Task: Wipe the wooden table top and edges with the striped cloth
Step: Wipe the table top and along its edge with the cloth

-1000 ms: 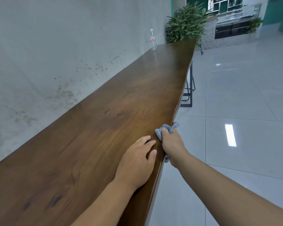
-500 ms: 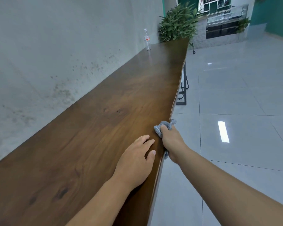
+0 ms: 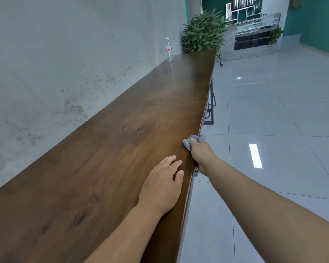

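Observation:
A long dark wooden table point(image 3: 122, 149) runs along the wall on the left and away from me. My right hand point(image 3: 202, 155) grips a bunched grey cloth point(image 3: 192, 140) and presses it over the table's right edge, with the cloth wrapped from the top down the side. A bit of cloth also shows under the hand below the edge. My left hand point(image 3: 161, 184) lies flat, palm down, on the table top just behind the right hand, fingers slightly spread and holding nothing.
A clear water bottle point(image 3: 169, 50) stands at the table's far end by the wall. A leafy green plant point(image 3: 203, 32) sits beyond it. A black metal table leg point(image 3: 210, 111) shows under the edge. Glossy white floor tiles point(image 3: 273, 120) spread to the right.
My right hand has slid the cloth a little farther along the table's edge, away from me. The left hand stays flat on the top.

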